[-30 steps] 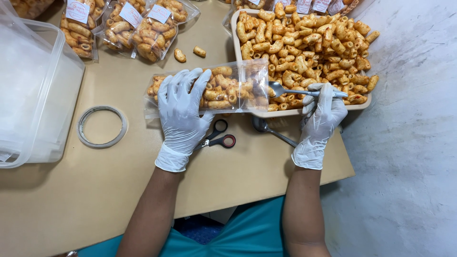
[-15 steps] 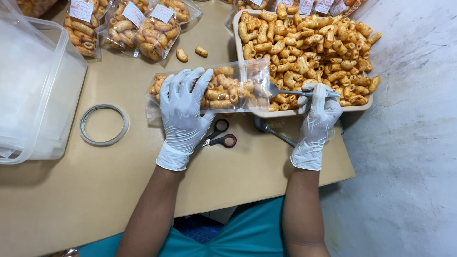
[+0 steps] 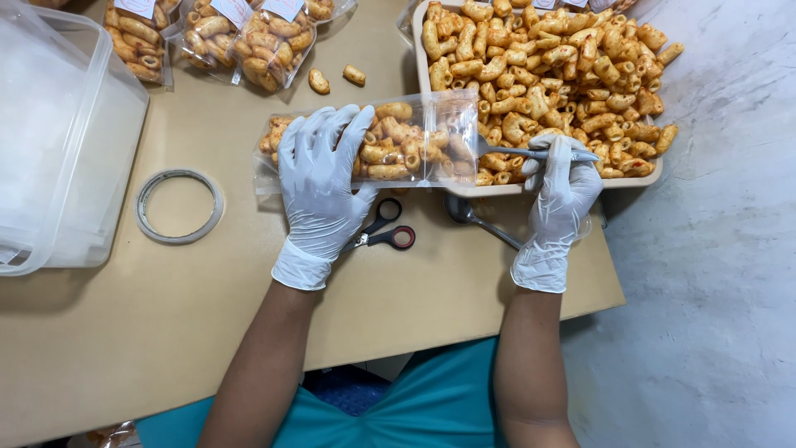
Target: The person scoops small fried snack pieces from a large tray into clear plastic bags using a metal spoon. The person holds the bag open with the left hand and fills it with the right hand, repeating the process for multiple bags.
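Observation:
My left hand [image 3: 320, 176], in a white glove, holds a clear plastic bag [image 3: 414, 141] partly filled with orange curled snacks, lying on its side with its mouth facing right. A metal spoon [image 3: 531, 153] is gripped in my gloved right hand [image 3: 562, 192], its bowl at the bag's mouth. Just behind the spoon, a white tray [image 3: 564, 187] is heaped with the same snacks [image 3: 555, 75].
Small scissors [image 3: 387, 232] and a second spoon [image 3: 473, 217] lie on the tan table under my hands. A tape ring [image 3: 179, 206] lies at left beside a large clear plastic box [image 3: 58, 141]. Filled labelled snack bags [image 3: 240, 37] and two loose snacks [image 3: 336, 79] sit behind.
The hands, bag and spoon have hardly moved; the spoon stays at the bag's mouth.

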